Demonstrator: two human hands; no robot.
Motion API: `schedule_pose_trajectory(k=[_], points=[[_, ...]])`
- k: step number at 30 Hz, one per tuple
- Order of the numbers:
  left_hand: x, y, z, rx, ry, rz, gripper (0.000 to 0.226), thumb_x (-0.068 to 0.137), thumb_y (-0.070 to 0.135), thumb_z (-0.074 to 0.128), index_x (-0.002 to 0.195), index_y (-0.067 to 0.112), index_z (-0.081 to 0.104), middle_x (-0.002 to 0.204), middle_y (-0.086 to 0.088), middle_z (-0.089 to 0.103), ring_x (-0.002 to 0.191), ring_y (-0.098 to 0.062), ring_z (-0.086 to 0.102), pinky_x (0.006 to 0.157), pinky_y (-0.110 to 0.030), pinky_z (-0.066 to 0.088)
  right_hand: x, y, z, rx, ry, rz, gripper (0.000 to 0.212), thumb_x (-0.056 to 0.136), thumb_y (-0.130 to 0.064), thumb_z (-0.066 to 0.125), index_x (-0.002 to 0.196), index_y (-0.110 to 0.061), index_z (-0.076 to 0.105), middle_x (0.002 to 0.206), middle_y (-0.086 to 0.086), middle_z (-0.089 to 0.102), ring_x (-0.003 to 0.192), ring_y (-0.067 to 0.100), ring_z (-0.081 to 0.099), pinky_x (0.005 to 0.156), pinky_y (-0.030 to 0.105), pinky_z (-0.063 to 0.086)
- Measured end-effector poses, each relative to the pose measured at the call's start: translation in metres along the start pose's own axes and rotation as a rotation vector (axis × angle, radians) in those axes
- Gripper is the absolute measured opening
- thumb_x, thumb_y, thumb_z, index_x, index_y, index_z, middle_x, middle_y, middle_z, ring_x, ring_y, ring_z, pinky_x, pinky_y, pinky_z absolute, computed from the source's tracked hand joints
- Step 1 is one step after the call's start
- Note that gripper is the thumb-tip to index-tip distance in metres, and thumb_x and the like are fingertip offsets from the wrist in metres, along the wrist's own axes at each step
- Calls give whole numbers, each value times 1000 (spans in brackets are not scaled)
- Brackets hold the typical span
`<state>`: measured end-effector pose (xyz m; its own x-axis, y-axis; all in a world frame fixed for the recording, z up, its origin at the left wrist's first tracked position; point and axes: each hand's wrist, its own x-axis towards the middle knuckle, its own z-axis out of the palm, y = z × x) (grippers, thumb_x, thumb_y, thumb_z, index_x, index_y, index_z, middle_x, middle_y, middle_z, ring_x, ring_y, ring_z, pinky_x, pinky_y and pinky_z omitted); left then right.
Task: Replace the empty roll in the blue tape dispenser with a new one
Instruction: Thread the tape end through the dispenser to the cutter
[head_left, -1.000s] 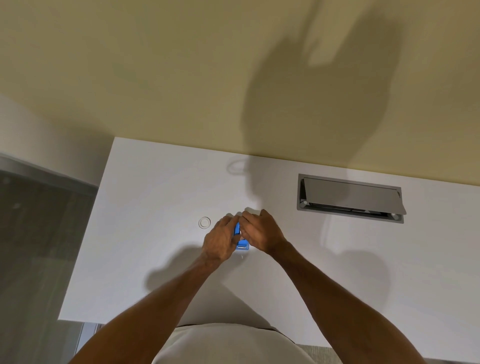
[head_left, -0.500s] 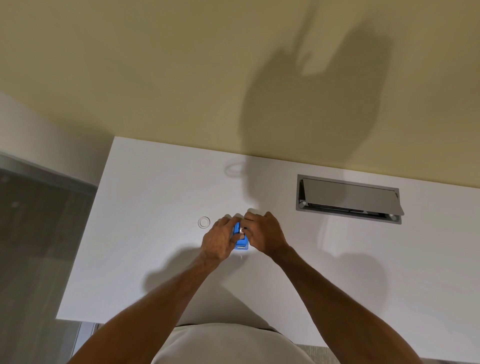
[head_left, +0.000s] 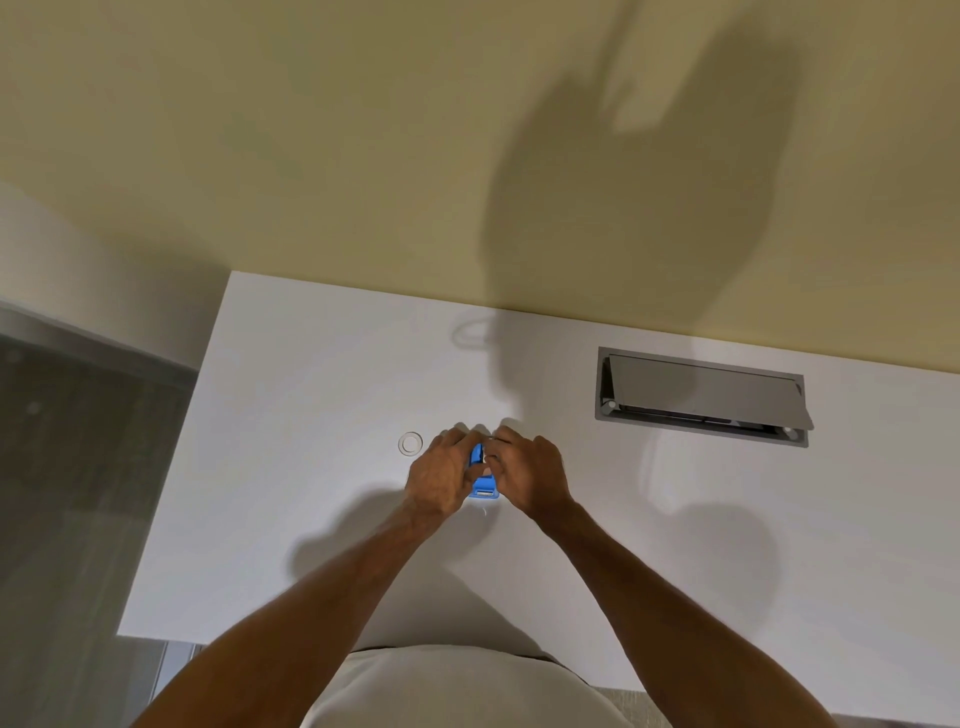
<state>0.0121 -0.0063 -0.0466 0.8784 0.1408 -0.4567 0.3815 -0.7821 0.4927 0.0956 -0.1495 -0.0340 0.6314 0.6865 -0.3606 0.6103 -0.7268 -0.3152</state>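
Here, at the far left, grey flooring (head_left: 78, 493) shows past the edge of the white worktop (head_left: 311, 519). On the worktop, just left of the hands, lies a small clear ring (head_left: 410, 444), flat and apart from the fingers; whether it is the empty core or a tape roll cannot be told. The left hand (head_left: 439, 480) comes next, its grip curled around the left side of the blue tape dispenser (head_left: 480, 480), fingers bent over the top and thumb hidden behind. The dispenser stands on the worktop between the two hands, near the middle of the surface, its cutter end facing the person and a thin sliver of tape or light just below it. The right hand (head_left: 527, 475) closes its grip on the dispenser's right side, fingertips meeting the left hand's at the upper end, where a small pale part shows between them; what that part is cannot be made out. Further right, well apart from the hands, a grey metal cable hatch (head_left: 701, 397) is set into the worktop with its flap tilted up. Behind everything rises a yellowish wall (head_left: 260, 156).
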Motion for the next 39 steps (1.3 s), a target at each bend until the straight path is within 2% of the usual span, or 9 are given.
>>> schedule_pose_trajectory(k=[8,13,17,22,26,30,34,37,39], points=[[0,0,0,32,8,5,47,109,41,51,151,20,50,142,0,58,127,-20,59,101,-33,57,8,3,-8,45,46,-139,38,100,-38,66,116,-5,71,107,8,74,83,27,73,81,35,62],[1,0,-1,16,8,3,47,107,42,54,149,20,53,141,1,58,125,-20,59,97,-31,54,13,5,-12,-15,-25,-194,49,102,-49,57,129,-8,64,118,5,71,91,22,72,86,27,59],[2,1,-2,39,-1,-2,52,106,45,56,152,24,49,140,2,58,126,-20,60,98,-35,59,11,6,-10,-100,-71,-164,54,106,-53,46,141,-13,54,131,1,66,95,20,72,91,29,59],[0,2,-1,87,-11,7,59,106,46,57,159,25,40,146,2,56,130,-20,59,101,-35,59,1,4,-1,-27,-63,-88,55,105,-50,50,142,-10,55,118,6,74,92,22,73,91,29,59],[-3,2,-3,55,-15,20,56,104,45,60,154,25,43,144,2,56,127,-21,60,97,-37,61,-12,-1,-1,29,-30,21,49,104,-52,51,135,-16,59,112,1,75,90,17,73,86,24,59],[-8,0,-3,0,-15,38,54,99,30,65,150,26,46,138,1,57,122,-23,61,91,-36,60,-23,-10,1,43,85,245,27,108,-42,43,119,-22,58,101,-5,72,80,15,71,77,30,62],[-12,-4,-4,-5,-9,44,60,98,17,62,153,28,43,142,2,54,125,-21,59,90,-40,61,-30,-18,9,422,135,575,13,104,-25,53,104,-19,65,96,-3,76,81,20,74,79,39,65],[-15,-5,-3,-24,-10,58,60,98,15,62,154,27,44,143,2,54,127,-21,59,93,-41,62,-31,-25,13,730,113,723,17,101,-20,52,99,-15,68,91,4,79,71,28,79,75,46,67],[-16,-6,-3,-26,-6,67,61,98,15,62,155,25,44,144,1,54,127,-21,59,96,-39,61,-31,-29,15,891,102,795,19,101,-18,54,102,-8,71,93,13,80,74,33,80,76,51,67]])
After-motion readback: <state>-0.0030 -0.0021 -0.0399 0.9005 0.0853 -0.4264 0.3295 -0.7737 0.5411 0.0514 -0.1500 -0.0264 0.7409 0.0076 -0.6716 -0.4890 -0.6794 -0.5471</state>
